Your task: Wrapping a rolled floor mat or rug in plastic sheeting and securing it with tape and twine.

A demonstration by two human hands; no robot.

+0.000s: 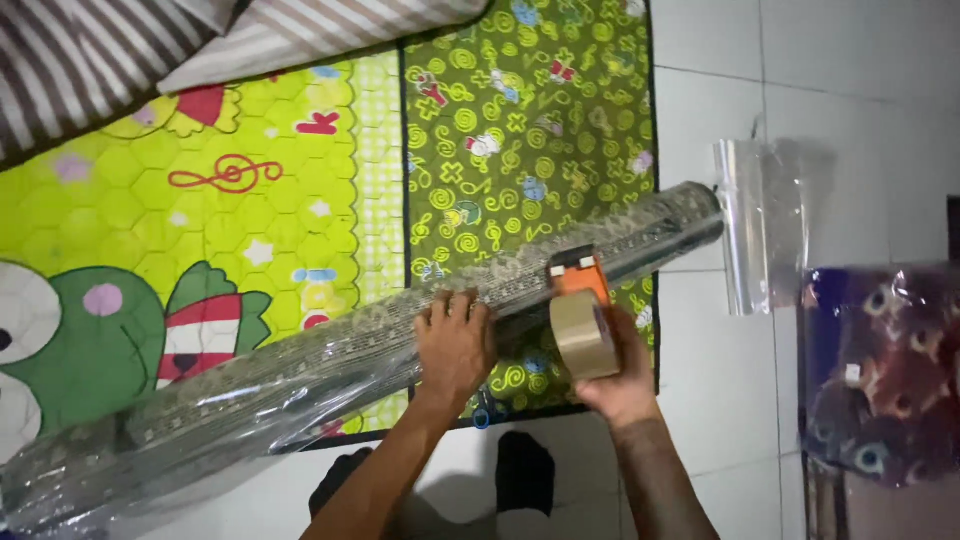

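A long roll of patterned grey-beige fabric [330, 365], wrapped in clear, glossy plastic film, lies slantwise across a quilted play mat [300, 200] spread on a white tiled floor [720, 400]. The roll runs from the lower left up to the right, where its far end reaches past the mat's edge onto the tiles. The film is crinkled and loose at the near end.

The left hand [455, 345] lies flat on the middle of the roll, fingers spread and pressing the film down; its grip is open, palm down. The right hand [625, 375] has its grip closed around a tape dispenser [583, 320], an orange plastic frame carrying a round roll of tan packing tape. The dispenser's orange head touches the roll just right of the left hand.

The mat is bright lime green with honeycomb stitching and cartoon figures on the left, darker green with swirls on the right. A striped cloth [150, 40] lies over its far corner. On the tiles to the right lie a limp clear plastic bag [755, 225] and a plastic-wrapped bundle of dark blue and red patterned fabric [885, 370].
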